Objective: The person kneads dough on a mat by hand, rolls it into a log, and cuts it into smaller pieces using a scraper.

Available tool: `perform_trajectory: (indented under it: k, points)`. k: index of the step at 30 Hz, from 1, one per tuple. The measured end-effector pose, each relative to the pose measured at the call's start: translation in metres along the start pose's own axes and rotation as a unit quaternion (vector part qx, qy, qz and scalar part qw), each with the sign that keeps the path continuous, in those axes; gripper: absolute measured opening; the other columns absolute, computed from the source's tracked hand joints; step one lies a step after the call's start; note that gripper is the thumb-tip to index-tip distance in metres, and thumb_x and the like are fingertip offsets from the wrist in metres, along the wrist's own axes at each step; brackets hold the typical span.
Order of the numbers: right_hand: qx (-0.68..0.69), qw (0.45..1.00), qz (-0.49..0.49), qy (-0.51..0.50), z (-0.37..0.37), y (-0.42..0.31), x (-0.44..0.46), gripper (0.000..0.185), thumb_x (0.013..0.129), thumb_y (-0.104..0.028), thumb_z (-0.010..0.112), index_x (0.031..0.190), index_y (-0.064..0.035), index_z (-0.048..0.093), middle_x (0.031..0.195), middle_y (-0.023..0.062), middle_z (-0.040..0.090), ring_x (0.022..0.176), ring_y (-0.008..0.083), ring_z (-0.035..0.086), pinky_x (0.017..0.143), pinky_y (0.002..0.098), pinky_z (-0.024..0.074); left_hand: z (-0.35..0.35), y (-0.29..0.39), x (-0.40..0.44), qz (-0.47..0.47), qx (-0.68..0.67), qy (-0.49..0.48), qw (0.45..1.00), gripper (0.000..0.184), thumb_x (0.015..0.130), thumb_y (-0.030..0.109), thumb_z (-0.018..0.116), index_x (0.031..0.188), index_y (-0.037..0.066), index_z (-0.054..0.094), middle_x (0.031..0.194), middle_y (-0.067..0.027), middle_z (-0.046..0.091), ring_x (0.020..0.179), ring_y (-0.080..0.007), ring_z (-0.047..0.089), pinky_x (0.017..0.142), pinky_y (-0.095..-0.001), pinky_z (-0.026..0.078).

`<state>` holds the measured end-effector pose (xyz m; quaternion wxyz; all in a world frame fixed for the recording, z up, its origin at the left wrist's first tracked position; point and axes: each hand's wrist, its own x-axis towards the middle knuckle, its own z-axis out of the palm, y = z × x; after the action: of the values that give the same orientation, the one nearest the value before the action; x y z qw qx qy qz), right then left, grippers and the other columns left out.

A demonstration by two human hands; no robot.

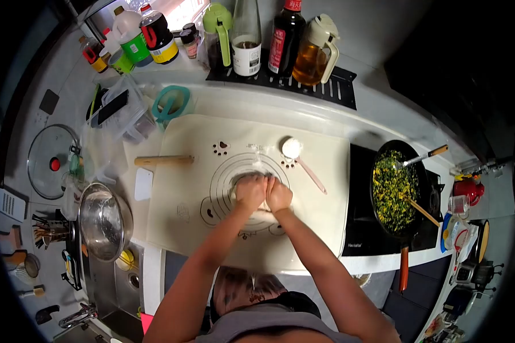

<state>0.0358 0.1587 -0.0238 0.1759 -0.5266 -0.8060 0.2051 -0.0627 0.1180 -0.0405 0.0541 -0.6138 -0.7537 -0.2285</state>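
On the cream kneading mat (177,228), both of my hands lie side by side on a pale lump of dough (265,215). My left hand (250,192) is curled over its left part, and my right hand (278,194) is curled over its right part, close against the left. Much of the dough is hidden under my hands; a pale edge shows below them. It rests within the printed circles of the mat. Beyond the hands lies a scoop of white flour (292,148) with a pink handle. A wooden rolling pin (165,160) lies to the left.
A white scraper (143,183) and a steel bowl (126,220) stand left, by the sink (106,286). At right, a pan (403,235) of chopped green and yellow filling sits on the black stove (360,223). Bottles (286,46) line the back ledge.
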Motion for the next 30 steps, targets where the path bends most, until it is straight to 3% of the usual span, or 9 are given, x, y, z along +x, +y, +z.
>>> perform_trajectory:
  k: [3,6,9,10,13,14,17,24,30]
  points:
    - [-0.01,1.0,-0.011,-0.004,0.005,0.0,-0.002,0.029,0.096,-0.028,0.04,0.092,-0.0064,0.06,0.064,0.017,0.064,0.055,0.0355,0.061,0.051,0.044,0.0488,-0.016,0.004,0.013,-0.162,-0.073,-0.156,0.972,0.029,0.088,0.026,0.048,0.074,0.009,0.067,0.07,-0.0121,0.064,0.065,-0.0302,0.063,0.065,-0.0473,0.049]
    - [0.048,0.988,-0.129,0.073,-0.011,-0.008,-0.038,0.023,0.091,-0.019,0.047,0.106,-0.0038,0.057,0.078,0.0175,0.066,0.067,0.0354,0.062,0.063,0.044,0.0498,-0.029,0.004,0.009,-0.221,-0.09,-0.194,0.952,0.029,0.086,0.026,0.046,0.074,0.012,0.068,0.076,-0.0095,0.067,0.074,-0.0282,0.063,0.075,-0.0455,0.047]
    - [0.146,0.964,-0.2,0.099,-0.035,-0.003,-0.074,0.027,0.081,-0.013,0.056,0.105,-0.0012,0.057,0.088,0.0169,0.063,0.08,0.0353,0.059,0.075,0.0431,0.0482,-0.061,0.025,-0.029,-0.056,-0.034,-0.088,0.994,0.028,0.084,0.025,0.048,0.074,0.012,0.07,0.08,-0.009,0.068,0.083,-0.0258,0.061,0.085,-0.0409,0.043]
    - [0.198,0.965,-0.175,0.01,-0.044,0.001,-0.082,0.033,0.078,-0.014,0.057,0.109,0.0002,0.056,0.098,0.0196,0.061,0.09,0.0377,0.057,0.082,0.0453,0.0446,-0.071,0.027,-0.045,-0.046,-0.039,-0.128,0.99,0.025,0.083,0.025,0.048,0.088,0.012,0.069,0.091,-0.007,0.067,0.091,-0.0246,0.058,0.085,-0.0409,0.038]
    - [0.148,0.972,-0.177,0.039,-0.054,-0.009,-0.097,0.034,0.079,-0.016,0.057,0.109,0.0002,0.056,0.103,0.0162,0.061,0.095,0.0363,0.056,0.083,0.0452,0.0432,-0.077,0.039,-0.094,-0.02,-0.062,0.057,0.996,0.026,0.083,0.022,0.049,0.097,0.007,0.066,0.097,-0.0074,0.065,0.092,-0.0265,0.057,0.085,-0.0433,0.039]
    - [0.037,0.982,-0.171,0.066,-0.041,-0.01,-0.107,0.035,0.079,-0.02,0.055,0.109,-0.0009,0.058,0.109,0.0131,0.06,0.102,0.0327,0.054,0.088,0.0439,0.0398,-0.078,0.042,-0.102,-0.016,-0.056,0.076,0.995,0.027,0.083,0.022,0.05,0.098,0.007,0.065,0.098,-0.0074,0.064,0.092,-0.0268,0.056,0.086,-0.0436,0.039]
    - [-0.015,0.955,-0.284,0.086,-0.031,-0.007,-0.114,0.034,0.081,-0.022,0.053,0.107,-0.0013,0.059,0.114,0.0167,0.058,0.104,0.0336,0.053,0.088,0.0416,0.0406,-0.076,0.04,-0.114,-0.002,-0.036,0.125,0.991,0.028,0.082,0.022,0.051,0.101,0.005,0.063,0.101,-0.0074,0.062,0.094,-0.0275,0.055,0.087,-0.0441,0.039]
    - [0.078,0.967,-0.236,0.053,0.0,0.008,-0.042,0.025,0.087,-0.021,0.047,0.088,-0.0051,0.065,0.082,0.0121,0.066,0.071,0.0292,0.062,0.067,0.0408,0.048,-0.054,0.013,-0.06,-0.022,-0.063,0.097,0.993,0.021,0.08,0.02,0.053,0.092,0.007,0.064,0.091,-0.0064,0.064,0.083,-0.0253,0.057,0.077,-0.0403,0.041]
    - [0.014,0.995,-0.098,-0.02,0.003,-0.003,-0.006,0.04,0.095,-0.026,0.04,0.071,-0.007,0.066,0.062,0.0152,0.063,0.051,0.0336,0.06,0.048,0.0441,0.0469,-0.028,-0.005,-0.023,-0.095,-0.043,-0.01,0.994,0.017,0.081,0.017,0.053,0.079,0.008,0.067,0.079,-0.0098,0.066,0.074,-0.0271,0.061,0.067,-0.0408,0.046]
